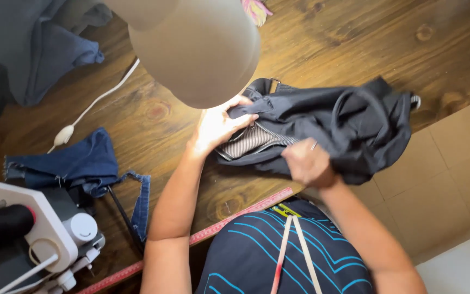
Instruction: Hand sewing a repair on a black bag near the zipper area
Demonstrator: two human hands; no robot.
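A black bag (349, 122) with a striped lining and an open zipper lies on the wooden table (322, 43), partly hanging over its front edge. My left hand (216, 128) grips the bag's left end beside the zipper opening, fingers curled over the black fabric. My right hand (308, 162) is closed on the bag's lower edge near the zipper pull. The striped lining (248, 141) shows between the two hands.
A lamp shade (197, 49) hangs above the table, hiding part of it. Blue denim scraps (80, 163) lie at the left, a dark blue cloth (39, 49) at the far left. A sewing machine (33, 234) stands at the lower left. A red ruler (235, 215) runs along the table's edge.
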